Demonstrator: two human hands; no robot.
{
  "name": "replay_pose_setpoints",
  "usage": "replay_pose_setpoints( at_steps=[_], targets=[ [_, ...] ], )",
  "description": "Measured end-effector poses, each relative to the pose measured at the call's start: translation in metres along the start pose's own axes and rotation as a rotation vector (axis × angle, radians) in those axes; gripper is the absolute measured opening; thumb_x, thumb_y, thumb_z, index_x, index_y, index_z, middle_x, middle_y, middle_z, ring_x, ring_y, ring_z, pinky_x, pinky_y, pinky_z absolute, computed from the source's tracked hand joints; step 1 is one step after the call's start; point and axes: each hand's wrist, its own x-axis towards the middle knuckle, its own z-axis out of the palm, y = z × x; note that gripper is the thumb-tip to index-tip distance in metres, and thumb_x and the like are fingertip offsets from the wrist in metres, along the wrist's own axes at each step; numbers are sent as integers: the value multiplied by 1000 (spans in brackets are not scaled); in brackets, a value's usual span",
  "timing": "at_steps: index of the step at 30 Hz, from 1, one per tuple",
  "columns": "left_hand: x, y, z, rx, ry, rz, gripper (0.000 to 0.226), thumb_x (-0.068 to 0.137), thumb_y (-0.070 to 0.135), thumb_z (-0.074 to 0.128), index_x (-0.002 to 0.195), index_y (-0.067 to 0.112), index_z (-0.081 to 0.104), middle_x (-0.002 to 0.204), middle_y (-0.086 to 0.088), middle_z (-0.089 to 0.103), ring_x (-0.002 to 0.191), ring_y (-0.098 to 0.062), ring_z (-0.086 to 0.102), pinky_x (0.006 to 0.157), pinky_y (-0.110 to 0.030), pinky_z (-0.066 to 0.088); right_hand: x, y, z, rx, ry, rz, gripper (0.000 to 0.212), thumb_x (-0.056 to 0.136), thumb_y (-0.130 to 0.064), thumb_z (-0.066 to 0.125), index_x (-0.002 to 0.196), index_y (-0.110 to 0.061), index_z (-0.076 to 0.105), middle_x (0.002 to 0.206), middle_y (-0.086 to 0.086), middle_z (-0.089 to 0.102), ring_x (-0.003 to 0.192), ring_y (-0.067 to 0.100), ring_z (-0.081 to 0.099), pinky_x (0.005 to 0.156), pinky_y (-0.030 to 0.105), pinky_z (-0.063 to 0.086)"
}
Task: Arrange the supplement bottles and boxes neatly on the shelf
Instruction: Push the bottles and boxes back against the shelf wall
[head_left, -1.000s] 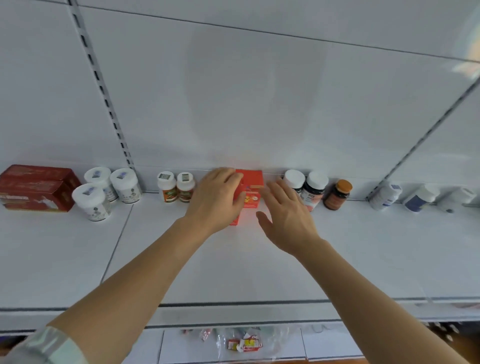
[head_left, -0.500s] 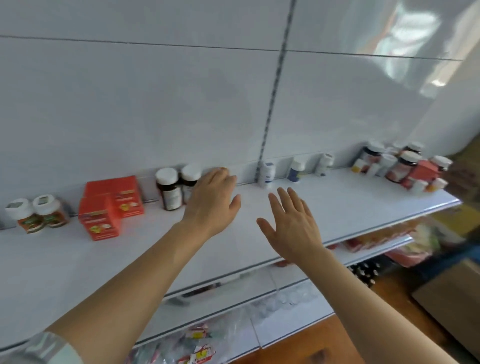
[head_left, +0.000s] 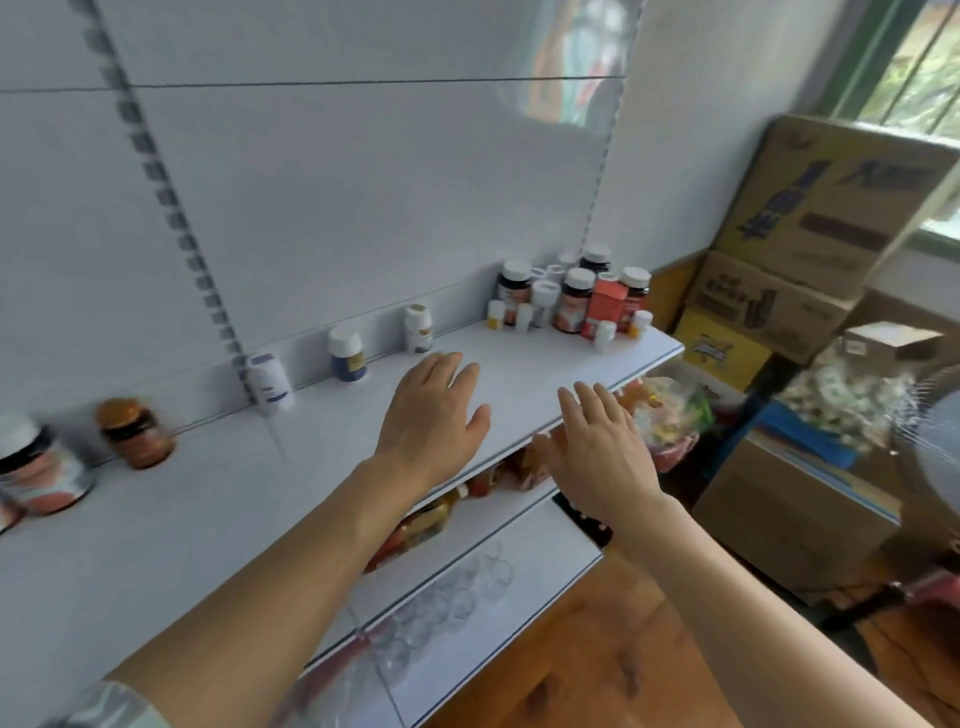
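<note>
Shelf (head_left: 519, 364): smooth white surface with a soft sheen | back panel (head_left: 363, 182): glossy, threw reflections | amber bottle (head_left: 136, 434): translucent, looked like plastic | cartons (head_left: 831, 208): matt brown cardboard | floor (head_left: 571, 649): polished wood

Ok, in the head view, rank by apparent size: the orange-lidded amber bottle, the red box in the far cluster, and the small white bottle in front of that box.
1. Amber bottle, though nearer the camera.
2. Red box.
3. Small white bottle.

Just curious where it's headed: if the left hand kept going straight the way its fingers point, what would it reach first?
Probably the small white bottle at the back of the shelf; the left hand points up toward it, though depth is hard to judge.
</note>
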Motion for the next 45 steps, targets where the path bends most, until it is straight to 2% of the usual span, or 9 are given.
replay_pose_setpoints(
  at_steps=[7,14,22,25,28,35,41,43,45],
  targets=[
    [105,52,69,-103,-65,73,50,97,39,48,136,9,51,137,-8,53,128,-26,43,109,-36,33,56,93,4,-35,5,79,67,100,-53,30,154,-16,18,161,6,18,150,27,6,121,42,11],
    [196,88,120,-177,-131,56,45,96,38,48,133,13,52,130,-5,57,120,-25,49,100,-38,40,139,172,-3,-65,78,47,62,97,-42,44,150,-15,28,155,6,31,146,29,18,118,45,25],
    [255,113,182,-135,-143,-73,35,95,48,49,113,19,56,109,-2,64,99,-25,56,77,-36,45,231,233,3,-88,129,-213,58,90,-18,57,145,-15,39,151,7,38,146,32,21,120,42,22],
    [268,127,201,-117,-128,-200,36,94,45,51,113,16,55,108,-5,63,97,-28,56,73,-35,42,269,248,10,-115,87,-350,66,89,-15,54,151,-17,30,157,4,27,148,30,12,121,41,16],
    [277,143,215,-93,-95,-356,30,93,40,50,106,13,53,101,-9,63,89,-31,59,66,-35,39,301,258,14,-120,92,-523,70,83,-8,59,147,-17,35,155,6,31,148,31,13,121,43,19],
    [278,158,224,-106,-13,-479,18,96,30,52,107,16,53,94,-5,65,82,-29,60,60,-33,39,341,265,21,-120,74,-774,47,88,-17,60,135,-16,51,152,5,40,148,30,17,120,38,11],
    [262,145,213,-183,35,-575,9,95,30,53,97,20,51,96,3,63,85,-24,61,69,-42,50,357,265,21,-81,102,-886,32,85,-19,65,116,-15,57,128,3,59,132,25,42,117,34,22],
    [255,139,207,-204,90,-605,11,96,31,55,99,21,54,101,6,63,88,-19,62,72,-38,51,362,268,15,-45,82,-921,38,82,-31,72,114,-17,59,121,1,61,123,23,47,110,33,31],
    [249,136,202,-236,141,-641,16,96,34,56,105,22,57,105,8,63,89,-13,61,74,-33,50,362,269,6,73,32,-931,43,80,-39,74,114,-17,60,118,-1,60,112,22,52,95,34,43]
  ],
)
